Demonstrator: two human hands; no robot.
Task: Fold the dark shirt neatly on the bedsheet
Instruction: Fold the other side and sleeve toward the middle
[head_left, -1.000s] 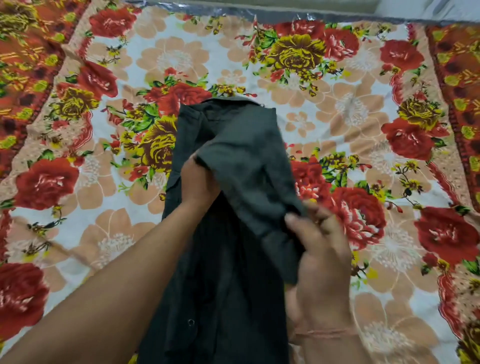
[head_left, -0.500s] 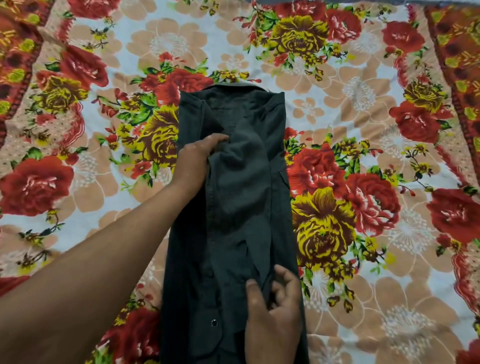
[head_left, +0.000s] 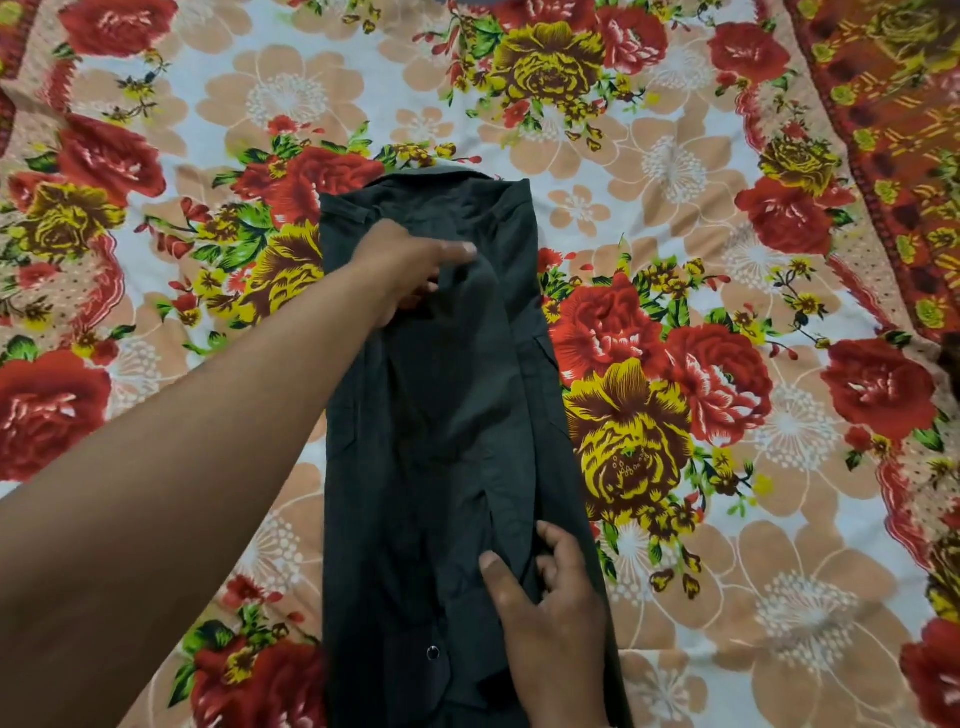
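Note:
The dark shirt (head_left: 447, 415) lies on the flowered bedsheet (head_left: 675, 156) as a long narrow strip, collar at the far end. Both sides are folded in, and a sleeve runs down its middle. My left hand (head_left: 410, 270) rests on the shirt's upper part just below the collar, fingers straight and pointing right. My right hand (head_left: 550, 603) is at the near end of the sleeve. Its thumb and curled fingers pinch a fold of the dark cloth there. A small snap button (head_left: 432, 652) shows near the lower edge.
The bedsheet spreads out on all sides of the shirt, with red and yellow roses on pale ground. An orange patterned border (head_left: 893, 156) runs down the far right side. My left forearm (head_left: 182, 493) crosses the lower left of the view.
The sleeve that my right hand held up over the shirt now lies flat down its middle. My right hand came down to the near end. My left hand slid right across the chest.

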